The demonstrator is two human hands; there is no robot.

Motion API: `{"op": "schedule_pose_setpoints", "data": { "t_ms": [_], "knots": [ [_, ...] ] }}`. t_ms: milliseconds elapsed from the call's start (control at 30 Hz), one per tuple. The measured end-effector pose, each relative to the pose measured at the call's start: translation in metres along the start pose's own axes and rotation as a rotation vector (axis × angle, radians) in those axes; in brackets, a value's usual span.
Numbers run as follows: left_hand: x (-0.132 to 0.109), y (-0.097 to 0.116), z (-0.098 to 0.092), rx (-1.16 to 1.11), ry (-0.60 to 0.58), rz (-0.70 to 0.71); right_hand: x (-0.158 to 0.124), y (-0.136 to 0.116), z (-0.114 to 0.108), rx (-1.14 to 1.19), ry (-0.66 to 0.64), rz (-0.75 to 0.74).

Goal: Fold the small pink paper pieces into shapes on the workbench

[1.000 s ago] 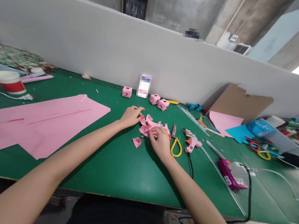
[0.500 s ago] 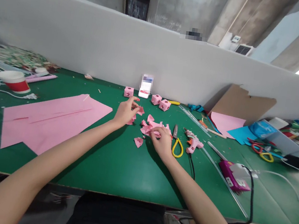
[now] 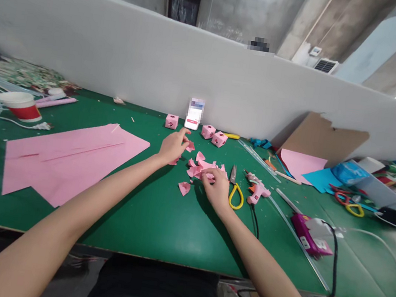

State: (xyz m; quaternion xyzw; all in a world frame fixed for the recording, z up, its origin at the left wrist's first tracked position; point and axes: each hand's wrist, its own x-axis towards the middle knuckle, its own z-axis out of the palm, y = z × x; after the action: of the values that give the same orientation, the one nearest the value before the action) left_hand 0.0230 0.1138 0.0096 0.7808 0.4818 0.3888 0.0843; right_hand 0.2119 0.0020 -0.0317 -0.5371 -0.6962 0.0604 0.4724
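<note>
Green tabletop [image 3: 156, 231] runs up to a pale partition [image 3: 123, 53], with a phone [image 3: 192, 118] propped upright near its foot. One pink paper cube [image 3: 172, 121] sits to the left of the phone and two more pink cubes [image 3: 208, 131] to its right.

Nearer the person lies a loose heap of pink paper pieces [image 3: 201, 166], longer from side to side than from front to back. It is between the two hands, and the right hand [image 3: 218, 189] is the nearer: its bent thumb and fingers reach the heap's near right edge, so the pieces lie ahead and slightly left of that palm. Whether it pinches a piece, I cannot tell.

Left hand [image 3: 173, 147], fingers half curled, hangs over the table just left of the heap. One small pink piece [image 3: 191, 146] shows right beside its fingertips — held or merely close, I cannot tell. A single folded piece [image 3: 184, 188] lies apart, on the near side of the heap.

Just right of the right hand are yellow-handled scissors [image 3: 237, 196], blades pointing away from the person — and beyond them a pink glue gun [image 3: 257, 191]. Large pink sheets [image 3: 77, 162] spread out to the left.
</note>
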Motion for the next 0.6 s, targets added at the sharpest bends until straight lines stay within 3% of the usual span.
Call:
{"op": "schedule_pose_setpoints", "data": {
  "t_ms": [167,267,367,533,600],
  "knots": [
    [0.014,-0.005,0.021,0.151,-0.148,0.042,0.000,0.000,-0.001,0.019,0.010,0.024],
    [0.015,-0.011,0.024,0.153,-0.196,0.036,0.000,0.000,-0.001,0.023,0.022,0.016],
    [0.018,-0.021,0.014,0.136,-0.243,0.046,0.001,0.001,-0.001,0.020,0.014,0.027],
    [0.027,-0.047,-0.018,0.054,-0.304,-0.015,0.001,0.003,0.000,0.026,0.015,0.056],
    [0.028,-0.057,-0.027,0.040,-0.406,-0.051,0.001,0.003,0.000,0.042,0.031,0.075]
  ]
}}
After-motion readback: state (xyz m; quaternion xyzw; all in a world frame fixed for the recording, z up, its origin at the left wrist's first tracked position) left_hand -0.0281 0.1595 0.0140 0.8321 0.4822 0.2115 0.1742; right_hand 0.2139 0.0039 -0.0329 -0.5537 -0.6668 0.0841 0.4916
